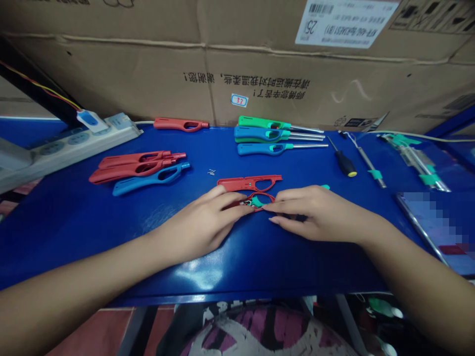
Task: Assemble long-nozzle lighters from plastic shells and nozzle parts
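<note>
In the head view, a red lighter shell half (272,198) lies on the blue table with its inside facing up. A green trigger (257,201) and small inner parts sit in it. My left hand (213,217) is closed over its handle end and hides much of it. The fingers of my right hand (315,212) are closed at its other end, by the trigger loop; what lies under them is hidden. Just beyond my hands rests the matching red shell half (237,184). A few small screws (211,172) are scattered to its left.
Red lighter shells (129,167) and a blue one (148,181) are at left, another red (180,124) behind. Several assembled lighters (265,133) lie at the back. Rightward are a screwdriver (345,163), metal tubes (371,165), bagged parts (417,160) and a phone (426,222). A power strip (118,129) borders the left.
</note>
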Tool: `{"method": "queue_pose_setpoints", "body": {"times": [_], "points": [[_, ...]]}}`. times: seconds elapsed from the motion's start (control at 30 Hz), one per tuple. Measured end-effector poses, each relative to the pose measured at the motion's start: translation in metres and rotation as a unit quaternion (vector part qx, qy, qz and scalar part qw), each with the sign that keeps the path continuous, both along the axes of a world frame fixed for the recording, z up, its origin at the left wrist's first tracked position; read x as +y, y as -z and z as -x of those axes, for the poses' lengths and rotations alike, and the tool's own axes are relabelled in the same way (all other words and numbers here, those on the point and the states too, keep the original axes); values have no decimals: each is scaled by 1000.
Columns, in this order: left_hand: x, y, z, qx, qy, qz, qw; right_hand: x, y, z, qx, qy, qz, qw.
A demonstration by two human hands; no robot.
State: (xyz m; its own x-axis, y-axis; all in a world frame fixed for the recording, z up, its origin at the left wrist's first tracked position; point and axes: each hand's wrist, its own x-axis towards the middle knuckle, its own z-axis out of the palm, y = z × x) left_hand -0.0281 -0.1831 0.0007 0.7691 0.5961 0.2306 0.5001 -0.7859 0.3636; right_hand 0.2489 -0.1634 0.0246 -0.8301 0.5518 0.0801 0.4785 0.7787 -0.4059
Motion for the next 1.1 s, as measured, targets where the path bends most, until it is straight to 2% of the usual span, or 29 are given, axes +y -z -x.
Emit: {"method": "queue_pose_setpoints", "body": {"times": [0.13, 0.3, 0.4, 0.87, 0.97, 1.1], "points": [[0, -1, 0, 5, 5, -19, 1000, -1, 1, 1, -17, -10, -9, 1000], [-1, -3, -1, 18, 5, -35, 999, -3, 2, 1, -47, -22, -121, 991], [-1, -4, -1, 25, 6, -33, 999, -3, 3, 1, -43, -33, -156, 986], [-1, -3, -1, 43, 8, -45, 998, -4, 2, 6, -53, -45, -150, 986], [-1, -3, -1, 38, 8, -36, 999, -1, 2, 6, -10, -18, -140, 990], [0, -2, -1, 33, 1, -19, 999, 12, 7, 1, 34, 72, -149, 986]]}}
